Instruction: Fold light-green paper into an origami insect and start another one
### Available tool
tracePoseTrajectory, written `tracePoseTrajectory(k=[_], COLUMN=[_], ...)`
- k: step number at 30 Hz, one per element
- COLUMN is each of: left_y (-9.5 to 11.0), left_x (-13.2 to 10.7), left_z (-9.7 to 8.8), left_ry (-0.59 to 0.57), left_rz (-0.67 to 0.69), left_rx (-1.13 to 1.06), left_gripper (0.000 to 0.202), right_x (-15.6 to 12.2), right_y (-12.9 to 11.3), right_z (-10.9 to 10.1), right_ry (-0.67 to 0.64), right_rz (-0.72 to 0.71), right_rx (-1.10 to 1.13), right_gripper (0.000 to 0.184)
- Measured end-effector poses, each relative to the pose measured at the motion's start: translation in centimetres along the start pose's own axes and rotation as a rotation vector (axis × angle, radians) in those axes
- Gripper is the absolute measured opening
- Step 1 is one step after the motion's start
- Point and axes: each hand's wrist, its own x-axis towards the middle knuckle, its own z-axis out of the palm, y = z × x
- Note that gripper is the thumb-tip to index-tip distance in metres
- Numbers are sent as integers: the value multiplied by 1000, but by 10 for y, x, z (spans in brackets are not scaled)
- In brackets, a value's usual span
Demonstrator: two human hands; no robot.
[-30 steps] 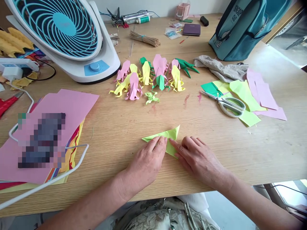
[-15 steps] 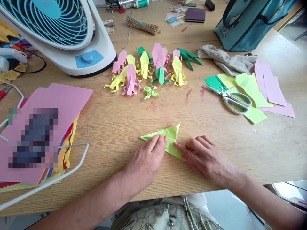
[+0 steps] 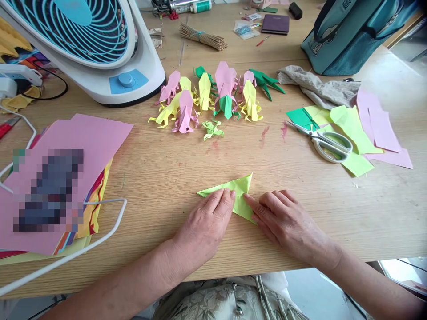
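A light green sheet of origami paper (image 3: 243, 206), folded to sharp points, lies flat on the table before me. Its long tip points left, one corner points up and another down to the right. My left hand (image 3: 208, 222) presses on its middle, fingertips bunched together and covering part of the lower edge. From the right, my right hand (image 3: 288, 222) rests against it: the index fingertip touches the crease near the notch, the thumb side lies by the lower corner, and the other fingers are curled.
Folded paper frogs (image 3: 213, 129) and other origami figures stand beyond my hands. Scissors (image 3: 328, 144) lie on paper offcuts (image 3: 387, 129) at right. A fan (image 3: 133, 53) stands back left, near pink paper (image 3: 100, 129) and a white cable (image 3: 113, 229). A teal bag (image 3: 347, 40) stands back right.
The view has shifted slightly. My right index fingertip has slid a little upward along the paper to the crease by the notch. My left hand stays in place on the paper.
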Motion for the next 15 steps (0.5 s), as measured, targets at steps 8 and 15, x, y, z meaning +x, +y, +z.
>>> tracePoseTrajectory(k=[8,15], left_y=[1,2], left_x=[3,1], left_z=[-7,-3], left_ry=[7,90], left_rz=[-13,21], left_rx=[0,17], left_gripper=[56,57], right_x=[2,4], right_y=[10,9], right_z=[-3,-4], right_ry=[-75,-66], right_rz=[-33,-42], right_rx=[-19,-82], right_gripper=[35,31])
